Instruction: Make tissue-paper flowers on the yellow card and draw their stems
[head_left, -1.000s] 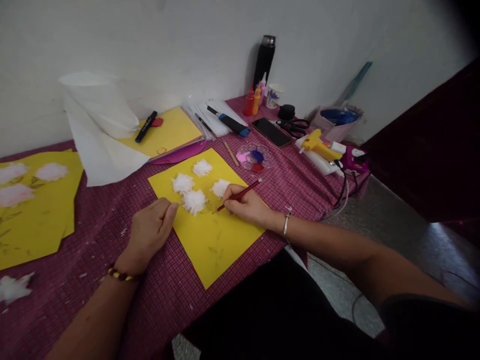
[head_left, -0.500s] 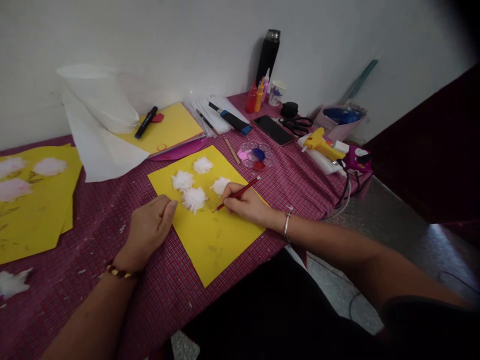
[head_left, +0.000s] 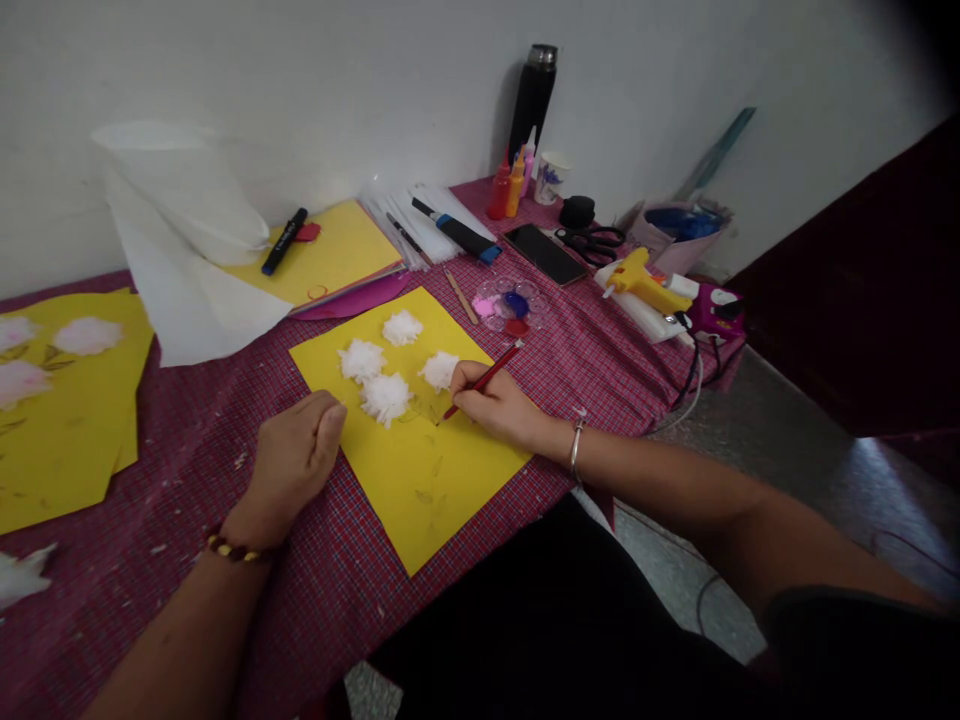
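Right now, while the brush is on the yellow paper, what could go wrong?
The right hand works the red brush close beside the white fluffy flowers, so a slip might smear them. The left hand rests only at the yellow paper's edge, so the sheet might slide. The paint palette sits near the elbow's path.

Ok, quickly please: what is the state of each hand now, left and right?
Left hand: loosely curled, holding nothing, resting at the edge of the yellow sheet.
Right hand: closed on the red brush, tip down on the sheet.
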